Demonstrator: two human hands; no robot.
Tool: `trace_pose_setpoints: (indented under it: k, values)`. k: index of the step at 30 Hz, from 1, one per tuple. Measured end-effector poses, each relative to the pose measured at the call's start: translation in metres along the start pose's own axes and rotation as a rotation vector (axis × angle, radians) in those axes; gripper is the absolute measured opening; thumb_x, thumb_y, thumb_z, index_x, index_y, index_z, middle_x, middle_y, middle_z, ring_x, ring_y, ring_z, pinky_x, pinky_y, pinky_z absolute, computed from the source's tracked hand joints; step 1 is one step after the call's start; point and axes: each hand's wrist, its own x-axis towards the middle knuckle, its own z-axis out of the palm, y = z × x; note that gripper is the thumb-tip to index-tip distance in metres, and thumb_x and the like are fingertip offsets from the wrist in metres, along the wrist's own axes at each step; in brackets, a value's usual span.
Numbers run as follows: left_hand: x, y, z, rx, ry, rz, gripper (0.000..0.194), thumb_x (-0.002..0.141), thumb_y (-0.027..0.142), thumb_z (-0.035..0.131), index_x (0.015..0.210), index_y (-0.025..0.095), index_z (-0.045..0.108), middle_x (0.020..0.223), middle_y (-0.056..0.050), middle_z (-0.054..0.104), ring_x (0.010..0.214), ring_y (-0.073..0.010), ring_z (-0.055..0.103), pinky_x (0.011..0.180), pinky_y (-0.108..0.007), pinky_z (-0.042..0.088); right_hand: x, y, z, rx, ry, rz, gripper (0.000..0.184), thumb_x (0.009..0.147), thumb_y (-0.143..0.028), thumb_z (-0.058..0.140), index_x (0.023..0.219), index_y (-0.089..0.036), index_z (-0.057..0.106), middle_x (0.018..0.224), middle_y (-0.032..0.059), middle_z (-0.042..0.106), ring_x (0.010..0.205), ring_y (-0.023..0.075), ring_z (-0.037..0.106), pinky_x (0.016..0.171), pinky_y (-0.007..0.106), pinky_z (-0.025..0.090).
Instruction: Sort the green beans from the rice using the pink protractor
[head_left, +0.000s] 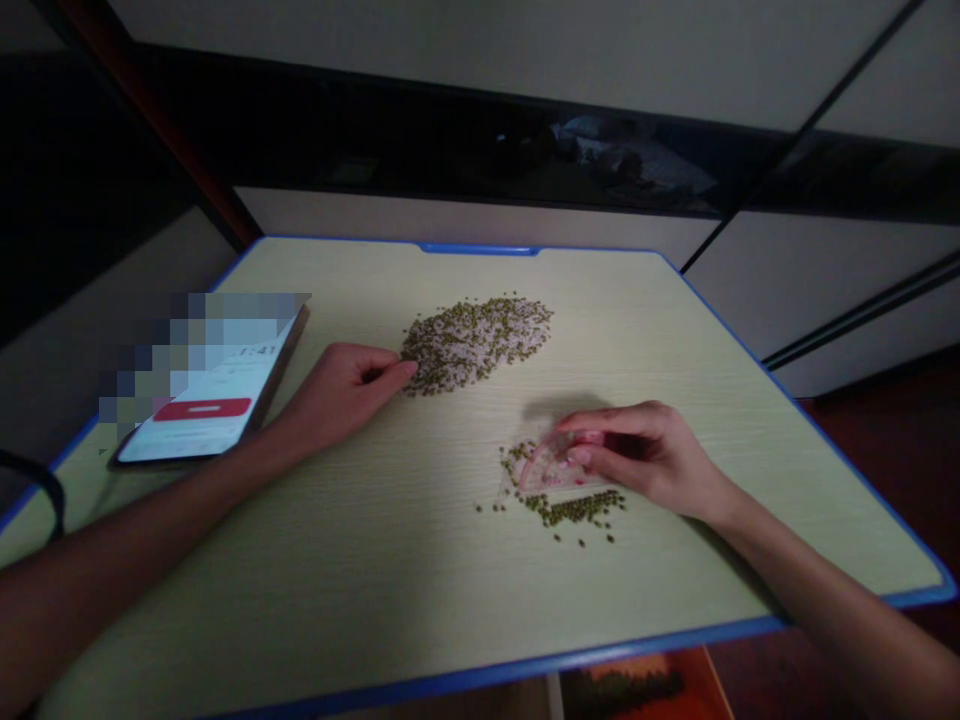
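Note:
My right hand [664, 455] pinches a clear protractor [546, 472] with pink markings between thumb and fingers. Its straight edge lies against a small heap of green mung beans [576, 508], and a few more beans are scattered around it. Farther back spreads a larger pile of mung beans mixed with pale grains [480, 340] that look like rice. At this pile's left edge, the thumb and fingertips of my left hand [349, 390] are closed together, touching the pile. Whatever lies between those fingertips is too small to make out.
A lit tablet or phone [214, 390] with a red button leans at the table's left, beside my left forearm. The pale wood-grain table [375, 580] has a blue rim and a blue handle [480, 249] at the back. Cabinet panels [487, 50] stand behind it.

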Motion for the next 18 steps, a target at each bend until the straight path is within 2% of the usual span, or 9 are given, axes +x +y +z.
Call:
trace_pose_setpoints:
  k: [8, 18]
  values:
    - [-0.0009, 0.0007, -0.0005, -0.005, 0.003, -0.009, 0.039, 0.077, 0.033, 0.044, 0.045, 0.018, 0.029, 0.047, 0.006, 0.022, 0.045, -0.0051, 0.025, 0.047, -0.022, 0.019, 0.0022, -0.0046, 0.0034, -0.023, -0.034, -0.004, 0.023, 0.078, -0.022, 0.061, 0.095, -0.010, 0.070, 0.066, 0.0063, 0.068, 0.045, 0.0081, 0.052, 0.040, 0.018, 0.040]
    - [-0.0004, 0.0037, 0.0000, -0.018, 0.014, -0.012, 0.038, 0.076, 0.032, 0.045, 0.044, 0.018, 0.029, 0.044, 0.007, 0.022, 0.044, -0.0052, 0.025, 0.045, -0.021, 0.019, 0.0036, -0.0103, 0.0007, -0.036, -0.134, -0.089, 0.019, 0.078, -0.016, 0.061, 0.093, -0.011, 0.071, 0.072, 0.0060, 0.071, 0.057, 0.0113, 0.062, 0.050, 0.018, 0.047]
